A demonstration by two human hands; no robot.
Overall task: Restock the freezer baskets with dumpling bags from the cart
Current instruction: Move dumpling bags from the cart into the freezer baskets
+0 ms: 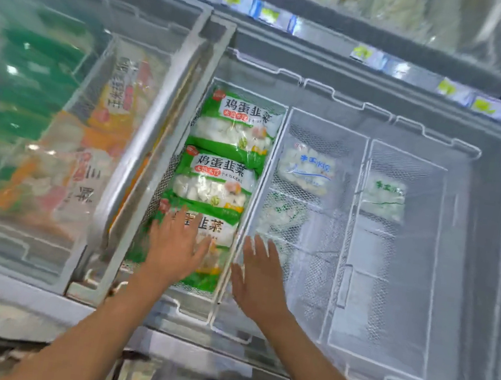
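While three green dumpling bags lie end to end in the left-most wire basket (pixel 274 148) of the open chest freezer (pixel 489 217), the person's left hand (pixel 173 251) rests flat on the nearest bag (pixel 216 232), fingers straight and spread, gripping nothing. The right hand (pixel 257 273) hovers just beside it, over the rim between this basket and the middle basket (pixel 355 220); its fingers are likewise extended and it holds nothing. The middle bag (pixel 212 182) and the far bag (pixel 238 122) overlap slightly, like shingles.

Handling, as judged: each bag is a thin glossy film pouch filled with loose frozen pieces, so it is probably fairly heavy for its size, lumpy, and flexible rather than rigid; the film is likely slick, more so if frosted. A pinch at one corner would let the contents slump. Better purchase comes from gripping across a short edge or cradling the pouch from below with both hands. Flat pressure should level it without crushing the dumplings.

The middle basket holds a pale bag (pixel 305 172) and a second one under mesh; the right basket (pixel 438 230) holds one (pixel 384 198). The cart is not in view.
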